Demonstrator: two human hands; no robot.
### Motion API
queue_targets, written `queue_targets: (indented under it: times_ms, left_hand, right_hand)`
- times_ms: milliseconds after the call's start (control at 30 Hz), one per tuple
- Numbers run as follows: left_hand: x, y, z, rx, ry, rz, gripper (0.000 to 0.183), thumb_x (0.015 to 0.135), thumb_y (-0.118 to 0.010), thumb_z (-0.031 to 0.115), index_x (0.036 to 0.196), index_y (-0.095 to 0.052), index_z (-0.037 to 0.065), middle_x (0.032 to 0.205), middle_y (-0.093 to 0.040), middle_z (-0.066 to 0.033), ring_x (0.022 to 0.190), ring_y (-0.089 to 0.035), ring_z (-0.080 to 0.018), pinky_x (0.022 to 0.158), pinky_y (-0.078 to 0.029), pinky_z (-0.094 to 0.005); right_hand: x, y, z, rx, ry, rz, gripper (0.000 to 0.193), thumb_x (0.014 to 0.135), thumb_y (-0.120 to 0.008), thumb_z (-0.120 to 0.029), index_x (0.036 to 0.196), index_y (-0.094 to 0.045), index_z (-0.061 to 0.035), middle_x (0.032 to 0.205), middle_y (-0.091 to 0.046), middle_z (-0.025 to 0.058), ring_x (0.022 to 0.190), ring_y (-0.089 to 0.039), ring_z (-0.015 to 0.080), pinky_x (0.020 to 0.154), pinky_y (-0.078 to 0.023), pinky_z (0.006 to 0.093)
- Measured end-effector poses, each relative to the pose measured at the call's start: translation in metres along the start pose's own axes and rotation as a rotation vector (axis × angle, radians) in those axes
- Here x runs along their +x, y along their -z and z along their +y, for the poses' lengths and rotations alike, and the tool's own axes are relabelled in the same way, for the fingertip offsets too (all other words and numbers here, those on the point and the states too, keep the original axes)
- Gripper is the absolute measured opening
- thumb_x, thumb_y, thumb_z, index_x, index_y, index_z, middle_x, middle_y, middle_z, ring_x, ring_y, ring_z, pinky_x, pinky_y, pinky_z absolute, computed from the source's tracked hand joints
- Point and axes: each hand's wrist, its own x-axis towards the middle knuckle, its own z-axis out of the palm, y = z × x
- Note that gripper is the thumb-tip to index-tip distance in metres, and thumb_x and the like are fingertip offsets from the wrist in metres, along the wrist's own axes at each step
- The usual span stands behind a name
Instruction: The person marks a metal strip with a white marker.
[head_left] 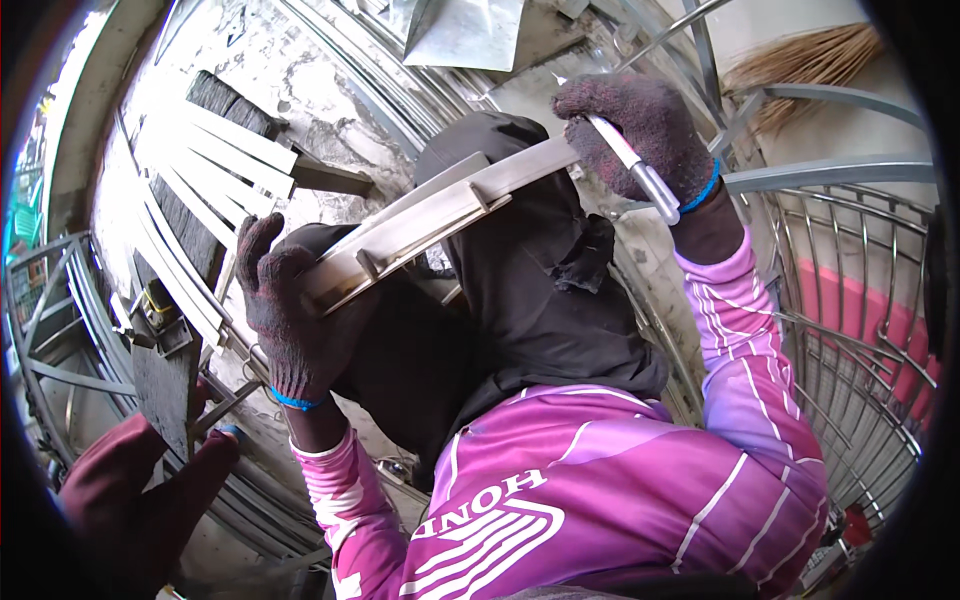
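A long pale metal bar (420, 235) with short upright tabs lies tilted across my lap, its right end higher. My left hand (290, 315), in a dark knit glove with a blue cuff edge, is closed around the bar's lower left end. In a matching glove, my right hand (645, 135) is curled at the upper right end. A white pen (635, 165) with a clear purplish end sticks out of that fist, its thin tip showing past the far side of the fingers. Whether the right fingers also grip the bar is hidden. Black cloth (540, 270) covers my legs beneath the bar.
Flat metal strips (225, 150) lie fanned on the floor at left, near a dark block (170, 385). Long bars and a metal sheet (465, 35) are ahead. A wire rack (850, 300) and straw broom (805, 70) are at right. Dark red cloth (120, 490) shows lower left.
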Motion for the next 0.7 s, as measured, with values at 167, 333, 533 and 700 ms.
queue_targets:
  times_ms: [167, 333, 533, 700]
  left_hand:
    - [0.002, 0.003, 0.001, -0.019, -0.001, -0.045, 0.061, 0.062, -0.095, 0.013, 0.111, -0.059, 0.006, 0.148, -0.057, -0.0245, 0.144, -0.051, -0.0473, 0.118, -0.042, -0.0557]
    - [0.000, 0.004, 0.003, -0.036, 0.017, -0.032, 0.060, 0.062, -0.096, 0.019, 0.107, -0.059, 0.005, 0.145, -0.057, -0.0269, 0.141, -0.052, -0.0470, 0.117, -0.041, -0.0556]
    - [0.005, 0.006, 0.002, -0.069, -0.003, -0.082, 0.053, 0.062, -0.095, 0.021, 0.095, -0.059, 0.003, 0.136, -0.059, -0.0251, 0.133, -0.055, -0.0439, 0.112, -0.044, -0.0535]
    - [0.001, 0.008, 0.001, -0.047, 0.029, -0.064, 0.055, 0.063, -0.098, 0.026, 0.095, -0.059, 0.003, 0.135, -0.060, -0.0243, 0.133, -0.056, -0.0432, 0.112, -0.044, -0.0530]
  right_hand:
    - [-0.004, -0.003, 0.001, 0.104, -0.019, 0.068, 0.029, 0.085, -0.079, -0.016, 0.113, -0.077, -0.0090, 0.099, -0.077, 0.0166, 0.088, -0.076, 0.0387, 0.080, -0.062, 0.0461]
    - [-0.009, -0.002, -0.001, 0.061, -0.027, 0.062, 0.032, 0.085, -0.080, -0.019, 0.115, -0.076, -0.0092, 0.101, -0.077, 0.0168, 0.090, -0.076, 0.0388, 0.081, -0.062, 0.0462]
    - [-0.004, 0.005, 0.004, 0.066, 0.014, -0.004, 0.033, 0.086, -0.079, -0.023, 0.115, -0.076, -0.0095, 0.105, -0.077, 0.0159, 0.093, -0.076, 0.0392, 0.083, -0.061, 0.0475]
    - [0.003, 0.003, 0.002, 0.071, 0.049, -0.047, 0.034, 0.084, -0.079, -0.023, 0.115, -0.076, -0.0093, 0.107, -0.078, 0.0156, 0.095, -0.076, 0.0397, 0.085, -0.061, 0.0472]
